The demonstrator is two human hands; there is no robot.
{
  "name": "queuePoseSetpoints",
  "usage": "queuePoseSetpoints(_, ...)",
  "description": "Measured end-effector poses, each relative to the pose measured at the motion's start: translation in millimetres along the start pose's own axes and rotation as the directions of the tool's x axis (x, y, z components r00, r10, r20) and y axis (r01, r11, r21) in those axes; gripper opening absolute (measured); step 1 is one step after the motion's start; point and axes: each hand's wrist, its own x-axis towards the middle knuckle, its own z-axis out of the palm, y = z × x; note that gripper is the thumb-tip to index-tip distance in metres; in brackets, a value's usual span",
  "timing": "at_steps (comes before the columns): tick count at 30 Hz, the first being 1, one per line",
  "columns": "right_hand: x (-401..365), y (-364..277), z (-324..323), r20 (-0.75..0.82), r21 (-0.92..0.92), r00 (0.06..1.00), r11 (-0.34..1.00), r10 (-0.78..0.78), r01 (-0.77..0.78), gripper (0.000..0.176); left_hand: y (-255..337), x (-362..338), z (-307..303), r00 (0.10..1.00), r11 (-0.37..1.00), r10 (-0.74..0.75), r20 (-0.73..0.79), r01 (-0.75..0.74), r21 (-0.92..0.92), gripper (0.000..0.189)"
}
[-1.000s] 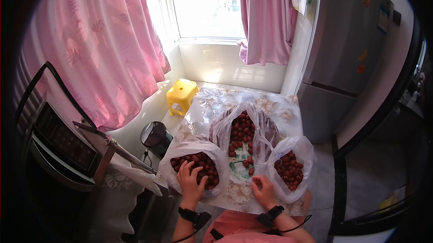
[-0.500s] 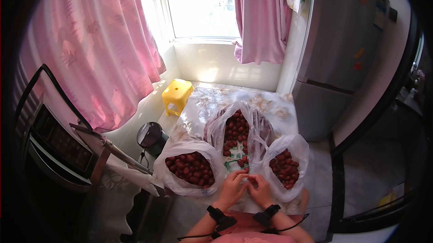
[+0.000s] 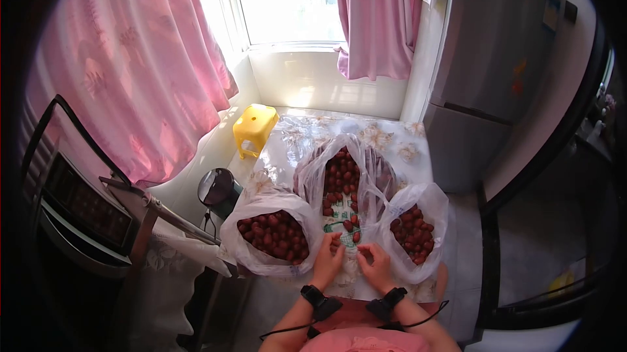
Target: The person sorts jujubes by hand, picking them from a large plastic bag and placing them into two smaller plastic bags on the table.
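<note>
My left hand [image 3: 328, 259] is at the front of the table, beside the left plastic bag of red dates [image 3: 274, 236]. Its fingers are curled together; whatever they hold is too small to make out. My right hand [image 3: 375, 267] is a short way off, near the right plastic bag [image 3: 434, 234], its thumb and forefinger bent with a gap between them. Beyond both hands lies a larger plastic bag [image 3: 313, 172], its mouth toward me. Red dates [image 3: 343, 176] fill its back, and a few loose dates [image 3: 351, 223] lie on its green-printed front.
A flowered tablecloth [image 3: 405, 156] covers the table. To the left stand a yellow stool [image 3: 255, 123], a dark bin [image 3: 219, 190] and a black appliance [image 3: 85, 198]. A grey fridge [image 3: 486, 78] rises on the right. Pink curtains [image 3: 130, 71] hang by the window. Each wrist wears a cabled black band.
My hands were together at the mouth of the middle bag and have now moved apart, the left one leftward. The camera view has shifted slightly.
</note>
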Motion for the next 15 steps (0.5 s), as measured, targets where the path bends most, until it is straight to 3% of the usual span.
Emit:
queuePoseSetpoints(9,1.3,-0.5,-1.3,0.01,0.002,1.0,1.0,-0.012,0.012,0.018,-6.0,12.5,5.7,0.999,0.998,0.045,0.009,-0.046,0.046,0.048)
queuePoseSetpoints(11,1.4,-1.0,-1.5,0.015,-0.005,1.0,1.0,-0.011,0.011,0.018,-4.4,15.1,7.9,0.992,0.969,0.128,-0.004,-0.125,0.212,0.052)
queuePoseSetpoints(15,1.8,-2.2,-2.2,0.01,0.003,1.0,1.0,-0.012,0.012,0.018,-2.1,18.6,11.0,0.985,0.948,0.172,-0.021,-0.16,0.277,0.055)
